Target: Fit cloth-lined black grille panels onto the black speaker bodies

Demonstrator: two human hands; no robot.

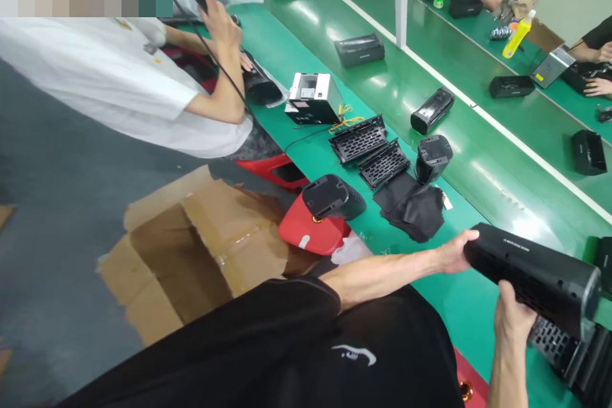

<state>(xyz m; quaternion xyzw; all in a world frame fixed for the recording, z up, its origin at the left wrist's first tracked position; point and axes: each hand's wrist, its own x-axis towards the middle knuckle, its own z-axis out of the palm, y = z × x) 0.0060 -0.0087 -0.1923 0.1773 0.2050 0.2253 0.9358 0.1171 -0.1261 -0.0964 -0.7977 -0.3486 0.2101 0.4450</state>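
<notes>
A long black speaker housing (535, 268) with pale lettering on one face is held up over the right part of the bench, tilted down to the right. My left hand (456, 254) grips its left end. From below, my right hand (515, 313) holds the near long side, thumb up against it; its other fingers are hidden. Under the housing's right end lie black perforated grilles (554, 339), partly covered. To the left on the green bench are a pile of black cloth pieces (412, 207), an upright black housing (433, 158) and two perforated panels (359, 139).
Another black housing (332, 196) rests on a red stool (310, 229). An open cardboard box (239, 236) stands on the floor. A co-worker in a white shirt (129, 83) works beside a white-and-black device (314, 99). Several housings sit along the green conveyor (382, 95); other people work opposite.
</notes>
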